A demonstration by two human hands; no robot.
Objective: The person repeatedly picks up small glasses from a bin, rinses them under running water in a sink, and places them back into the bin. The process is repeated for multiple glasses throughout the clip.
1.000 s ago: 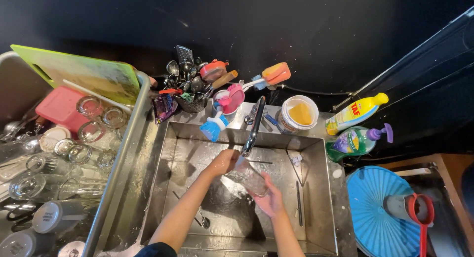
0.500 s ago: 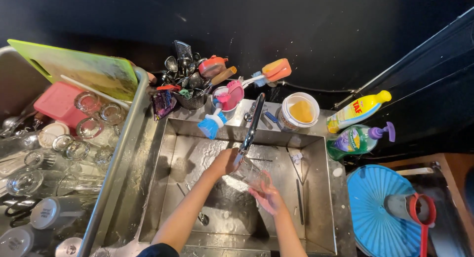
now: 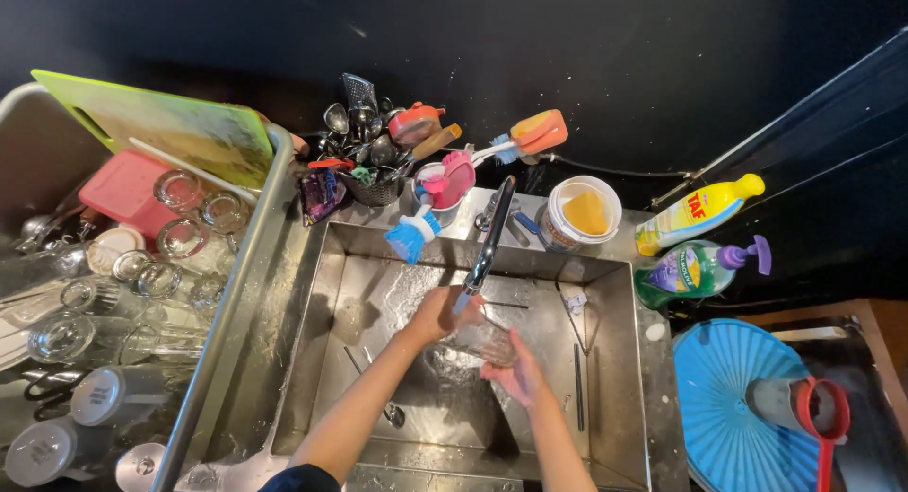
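Both arms come up from the bottom edge w/ forearms bare, and they meet over the middle of the steel sink [image 3: 624, 360]. The left hand [image 3: 437, 314] reaches furthest, palm down and fingers curled, just under the tip of the faucet [image 3: 487, 241]. It closes on the upper end of a clear drinking glass [image 3: 480, 341]; how far the fingers wrap round is not sure, bc the glass is transparent and wet. The right hand [image 3: 515, 374] is lower and nearer to the person, wrist bent, fingers cupped under and against the other end of the glass. So the glass lies tilted between the two hands, inside the sink, directly below the faucet tip, and both hands grip it.

On the sink floor near the left forearm lies a piece of cutlery [image 3: 378, 397], apart from the hands. Behind the sink stands a utensil holder [image 3: 374, 170] full of spoons etc., a blue dish brush [image 3: 413, 237] beside it, and a white tub [image 3: 582, 213] w/ a yellow sponge. To the right are a yellow bottle [image 3: 698, 213] and a green pump bottle [image 3: 695, 270]. Left of the sink is a drying rack [image 3: 236, 303] w/ many glasses and a green cutting board [image 3: 161, 128].
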